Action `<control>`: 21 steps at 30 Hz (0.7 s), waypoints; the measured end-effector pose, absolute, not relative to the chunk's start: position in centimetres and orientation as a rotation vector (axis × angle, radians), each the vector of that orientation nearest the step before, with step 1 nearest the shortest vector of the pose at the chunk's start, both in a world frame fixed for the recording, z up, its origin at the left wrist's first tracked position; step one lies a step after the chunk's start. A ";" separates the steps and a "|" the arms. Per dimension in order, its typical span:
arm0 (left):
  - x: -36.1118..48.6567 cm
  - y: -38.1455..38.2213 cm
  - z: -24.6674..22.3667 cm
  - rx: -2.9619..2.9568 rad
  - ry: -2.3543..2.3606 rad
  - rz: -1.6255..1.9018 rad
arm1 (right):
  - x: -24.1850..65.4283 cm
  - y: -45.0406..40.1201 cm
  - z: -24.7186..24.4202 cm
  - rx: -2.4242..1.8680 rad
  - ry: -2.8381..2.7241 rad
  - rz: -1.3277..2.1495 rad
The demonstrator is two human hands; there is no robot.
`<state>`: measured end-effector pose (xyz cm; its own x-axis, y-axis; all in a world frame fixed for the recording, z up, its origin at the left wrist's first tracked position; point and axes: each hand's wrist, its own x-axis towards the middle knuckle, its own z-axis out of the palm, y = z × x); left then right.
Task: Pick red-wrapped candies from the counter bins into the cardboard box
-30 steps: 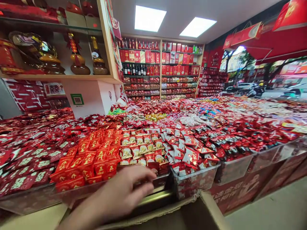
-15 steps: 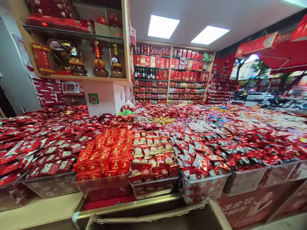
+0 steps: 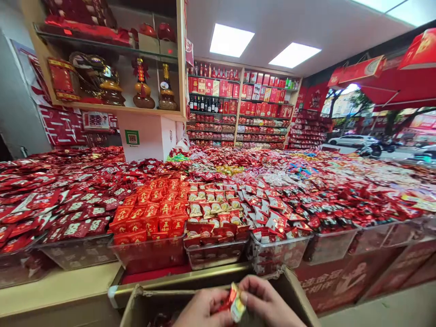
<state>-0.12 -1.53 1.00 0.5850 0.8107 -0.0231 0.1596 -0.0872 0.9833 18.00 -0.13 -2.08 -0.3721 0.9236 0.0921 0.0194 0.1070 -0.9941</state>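
Over an open cardboard box [image 3: 299, 290] at the bottom of the head view, my two hands meet around one small wrapped candy packet [image 3: 236, 306], red with a gold and pale side. My left hand [image 3: 204, 309] grips its red left part. With thumb and fingers, my right hand [image 3: 265, 302] pinches its upper right edge. Dark red packets [image 3: 162, 319] show dimly inside the box. Just beyond stand a clear bin [image 3: 218, 256] of red and cream packets and a clear bin [image 3: 150, 254] of bright red packets.
More filled bins [image 3: 282, 250] line the counter left and right. A metal-edged ledge [image 3: 153, 284] runs behind the box. At upper left hangs a glass-shelved cabinet [image 3: 116, 111]; bottles and boxes fill a back shelf [image 3: 238, 100]. The street [image 3: 354, 141] opens at right.
Both my hands have come into view from below, holding a candy packet above the box. The camera view has tilted and shifted slightly.
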 end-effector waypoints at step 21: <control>-0.7 0.1 -1.2 0.822 0.820 0.799 | 16.7 -1.3 -2.1 -0.956 -1.692 0.815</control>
